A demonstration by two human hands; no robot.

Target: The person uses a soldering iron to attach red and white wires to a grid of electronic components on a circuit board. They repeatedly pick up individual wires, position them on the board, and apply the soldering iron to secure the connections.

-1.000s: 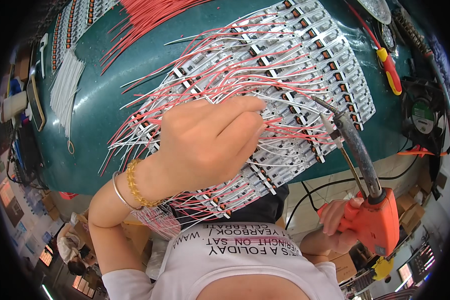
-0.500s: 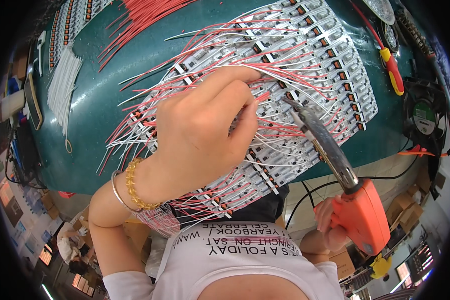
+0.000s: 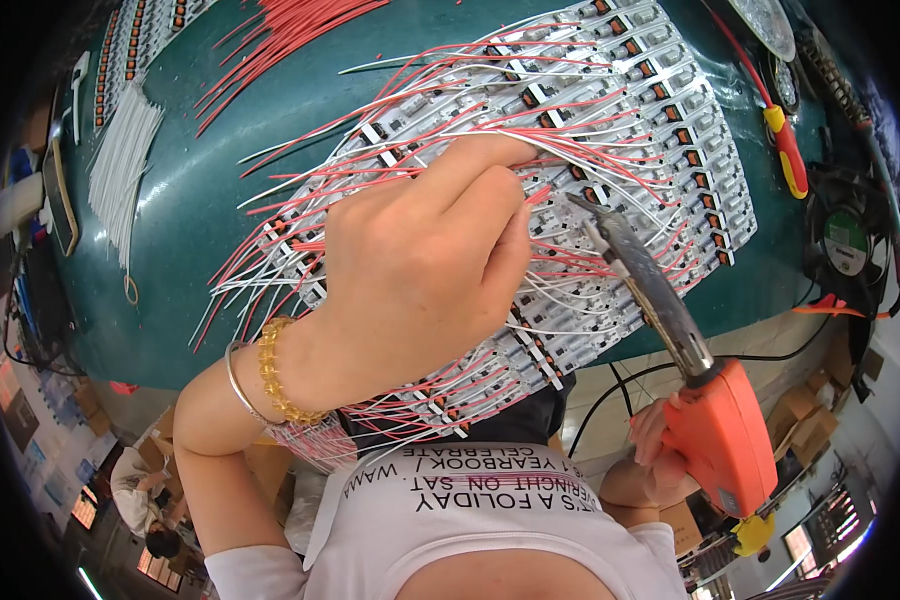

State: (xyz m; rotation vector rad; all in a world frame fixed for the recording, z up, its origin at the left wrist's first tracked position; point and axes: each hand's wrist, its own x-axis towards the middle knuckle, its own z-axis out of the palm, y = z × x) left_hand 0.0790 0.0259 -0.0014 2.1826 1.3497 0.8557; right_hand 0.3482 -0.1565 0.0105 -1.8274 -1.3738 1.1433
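My left hand [image 3: 420, 240], with a bangle and a yellow bead bracelet at its wrist, is closed in a pinch over a sheet of small circuit boards [image 3: 660, 105]. Red wire [image 3: 539, 194] pokes out at its fingertips; the palm side is hidden. Red and white wires [image 3: 255, 285] stick out from the boards on both sides of that hand. Lower right, my right hand [image 3: 652, 440] is wrapped round the orange handle of a soldering gun [image 3: 735, 440]. The gun's metal barrel slants up to the left, its thin tip over the boards just right of my left fingertips.
On the green table [image 3: 190, 190] lie a bundle of red wires [image 3: 280, 45] and a bundle of white wires [image 3: 125, 175]. More boards [image 3: 130, 50] lie far left. A red-yellow screwdriver [image 3: 788, 155] and a black fan [image 3: 845, 240] are on the right. A black cable loops below the table edge.
My left hand has shifted slightly to the right, its pinch still closed. The soldering gun stays nearly in place, with its tip close to the same spot on the boards.
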